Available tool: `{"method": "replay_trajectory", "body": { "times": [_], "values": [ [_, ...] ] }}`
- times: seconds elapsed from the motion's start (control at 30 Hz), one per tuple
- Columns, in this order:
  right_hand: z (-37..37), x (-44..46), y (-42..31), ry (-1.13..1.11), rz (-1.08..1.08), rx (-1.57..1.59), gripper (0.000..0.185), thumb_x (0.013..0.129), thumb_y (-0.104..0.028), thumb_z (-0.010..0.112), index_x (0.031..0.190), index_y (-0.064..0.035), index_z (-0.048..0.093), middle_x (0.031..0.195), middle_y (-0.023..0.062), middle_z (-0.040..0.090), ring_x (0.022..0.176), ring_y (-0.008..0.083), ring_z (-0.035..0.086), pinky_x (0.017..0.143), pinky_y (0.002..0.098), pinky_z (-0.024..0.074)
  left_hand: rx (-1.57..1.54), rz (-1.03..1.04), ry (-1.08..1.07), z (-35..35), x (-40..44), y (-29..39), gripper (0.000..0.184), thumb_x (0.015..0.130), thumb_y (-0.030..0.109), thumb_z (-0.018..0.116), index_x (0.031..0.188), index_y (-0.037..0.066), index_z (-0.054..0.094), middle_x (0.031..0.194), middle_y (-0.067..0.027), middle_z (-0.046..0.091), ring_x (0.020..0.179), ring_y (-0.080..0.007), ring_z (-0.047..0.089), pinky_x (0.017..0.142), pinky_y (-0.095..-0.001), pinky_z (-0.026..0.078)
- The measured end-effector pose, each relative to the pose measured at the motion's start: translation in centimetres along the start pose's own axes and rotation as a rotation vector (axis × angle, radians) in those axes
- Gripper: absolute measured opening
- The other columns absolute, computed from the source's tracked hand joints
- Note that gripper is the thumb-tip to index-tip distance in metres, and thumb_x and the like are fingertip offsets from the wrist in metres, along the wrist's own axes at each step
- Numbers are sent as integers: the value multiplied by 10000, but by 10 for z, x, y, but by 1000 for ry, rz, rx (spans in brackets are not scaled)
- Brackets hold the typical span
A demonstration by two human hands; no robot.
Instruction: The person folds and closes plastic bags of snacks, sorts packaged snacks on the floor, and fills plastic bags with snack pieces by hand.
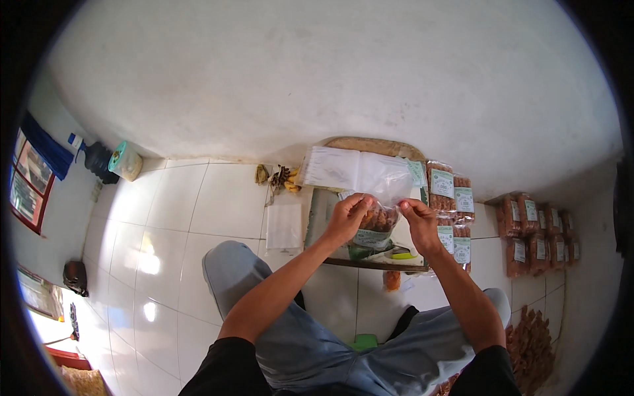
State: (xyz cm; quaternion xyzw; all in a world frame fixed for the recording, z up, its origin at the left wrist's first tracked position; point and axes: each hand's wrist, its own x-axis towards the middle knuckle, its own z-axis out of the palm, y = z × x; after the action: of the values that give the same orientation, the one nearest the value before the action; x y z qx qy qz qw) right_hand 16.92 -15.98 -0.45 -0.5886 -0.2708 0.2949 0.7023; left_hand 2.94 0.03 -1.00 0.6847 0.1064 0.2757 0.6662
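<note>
A clear plastic bag [374,224] of brown food with a green-and-white label stands on the low table [320,214]. My left hand [350,214] pinches the left side of the bag's open top. On the right side, my right hand [419,223] has its fingers closed on the same clear plastic. Behind the hands lies a stack of flat clear bags [333,167]. A yellow-green handled tool [403,255] rests near the table's front edge, right of the bag's base.
Labelled packs [442,185] stand right of the table, with more packs [536,224] by the right wall. Bananas [290,181] and a flat plastic packet [284,226] lie left of it. Brown pieces [530,350] are heaped at lower right. A lidded tub [127,162] stands far left.
</note>
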Motion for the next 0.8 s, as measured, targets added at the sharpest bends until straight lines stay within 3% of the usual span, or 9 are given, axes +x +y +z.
{"method": "replay_trajectory", "body": {
  "times": [0.3,0.5,0.6,0.8],
  "values": [
    [3,12,-1,-182,126,358,156,1008,-184,512,997,-74,622,944,-2,640,895,91,547,856,263,427,-34,-9,13,0,3,6,271,1000,243,547,1023,0,663,930,-27,660,853,-78,572,782,-243,463],
    [2,21,4,-179,168,316,161,1006,-174,506,996,-66,625,874,3,619,785,79,531,722,237,403,19,-79,-51,0,5,-5,294,994,269,557,1046,-1,662,957,-43,640,868,-86,561,794,-253,456],
    [-2,22,-1,-266,137,223,169,1008,-183,512,1032,-67,632,882,-14,628,785,86,556,759,260,453,48,-56,-44,0,3,-3,301,996,274,555,1040,-5,661,966,-49,641,864,-96,569,789,-254,457],
    [-2,20,1,-207,18,127,229,1009,-217,526,1090,-27,623,855,-1,632,790,103,574,747,256,453,11,-25,-27,1,2,7,308,997,276,555,1041,-14,652,982,-53,639,885,-104,583,813,-256,464]
  ]
}}
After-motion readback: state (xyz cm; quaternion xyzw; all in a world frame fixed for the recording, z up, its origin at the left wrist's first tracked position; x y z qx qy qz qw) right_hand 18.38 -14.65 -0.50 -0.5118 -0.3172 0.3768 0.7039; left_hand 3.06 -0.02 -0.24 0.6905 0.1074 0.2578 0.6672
